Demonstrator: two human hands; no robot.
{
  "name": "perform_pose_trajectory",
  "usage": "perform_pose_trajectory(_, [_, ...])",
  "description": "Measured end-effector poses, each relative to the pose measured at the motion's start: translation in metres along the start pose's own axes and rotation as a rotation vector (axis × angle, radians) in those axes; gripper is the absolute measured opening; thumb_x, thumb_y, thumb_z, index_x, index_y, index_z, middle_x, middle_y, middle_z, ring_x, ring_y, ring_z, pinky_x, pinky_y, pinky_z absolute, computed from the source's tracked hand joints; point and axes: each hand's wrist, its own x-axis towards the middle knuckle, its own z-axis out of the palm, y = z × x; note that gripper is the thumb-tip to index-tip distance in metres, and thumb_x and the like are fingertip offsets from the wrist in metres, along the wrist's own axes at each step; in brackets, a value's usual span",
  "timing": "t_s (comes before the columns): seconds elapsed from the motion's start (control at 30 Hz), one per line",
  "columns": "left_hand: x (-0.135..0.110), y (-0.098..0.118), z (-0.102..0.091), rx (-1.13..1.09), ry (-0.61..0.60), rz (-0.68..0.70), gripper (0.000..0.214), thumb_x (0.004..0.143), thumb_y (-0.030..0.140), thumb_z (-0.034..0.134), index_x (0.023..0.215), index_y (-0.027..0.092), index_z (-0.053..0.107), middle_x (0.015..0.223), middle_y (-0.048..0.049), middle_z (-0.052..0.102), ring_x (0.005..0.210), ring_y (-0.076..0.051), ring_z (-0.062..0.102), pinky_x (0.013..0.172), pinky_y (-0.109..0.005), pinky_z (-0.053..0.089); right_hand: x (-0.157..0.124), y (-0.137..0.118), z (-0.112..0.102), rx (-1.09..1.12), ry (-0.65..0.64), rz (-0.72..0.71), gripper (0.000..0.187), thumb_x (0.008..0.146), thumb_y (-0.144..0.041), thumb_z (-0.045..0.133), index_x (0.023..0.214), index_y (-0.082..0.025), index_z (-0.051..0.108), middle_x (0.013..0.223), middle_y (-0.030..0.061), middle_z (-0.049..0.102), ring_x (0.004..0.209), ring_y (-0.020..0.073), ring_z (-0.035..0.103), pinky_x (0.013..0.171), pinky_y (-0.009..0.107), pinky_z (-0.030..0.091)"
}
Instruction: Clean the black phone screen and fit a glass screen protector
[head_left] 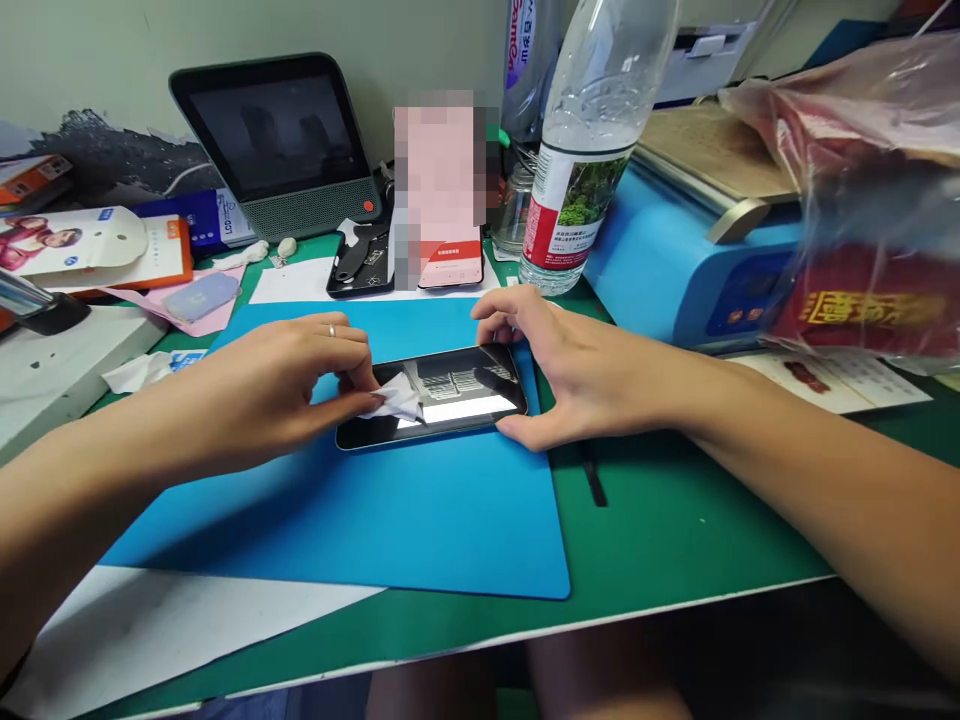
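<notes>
A black smartphone point(472, 408) lies screen up on a blue mat point(420, 520), its glass reflecting light. My left hand point(300, 375), with a ring on one finger, pinches a crumpled white wipe point(401, 398) and presses it against the left part of the screen. Around the phone's right end, my right hand point(562, 365) grips it, thumb on the near edge and fingers at the far edge.
Behind the mat stand a smart display point(277, 140), a propped phone with a pink screen point(450, 190) and a water bottle point(581, 170). A blue machine point(660, 240) and a plastic bag point(877, 220) are at right. Boxes point(97, 250) lie at left. A black strip point(594, 478) rests on the green tabletop point(660, 520).
</notes>
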Motion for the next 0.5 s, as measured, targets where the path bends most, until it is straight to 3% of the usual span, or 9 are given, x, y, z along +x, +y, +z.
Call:
perform_pose_trajectory(0.33, [0.059,0.054,-0.005,0.125,-0.079,0.014,0.012,0.086,0.023,0.065,0.078,0.018,0.072,0.08,-0.0062,0.067,0.071,-0.021,0.06,0.063,-0.031,0.039,0.001,-0.001,-0.001,0.008,-0.02,0.043,0.067,0.077,-0.043,0.073,0.131,-0.026,0.036,0.123,0.0105,0.055,0.116,0.0322,0.058,0.098,0.05,0.049])
perform_pose_trajectory(0.5, [0.08,0.071,-0.008,0.086,-0.135,0.009,0.011,0.083,0.021,0.066,0.078,0.016,0.074,0.075,-0.0052,0.07,0.067,-0.019,0.06,0.061,-0.03,0.037,0.002,0.002,-0.005,0.074,-0.025,0.097,0.082,0.068,-0.069,0.079,0.124,-0.026,0.038,0.128,0.0123,0.055,0.12,0.036,0.057,0.099,0.05,0.048])
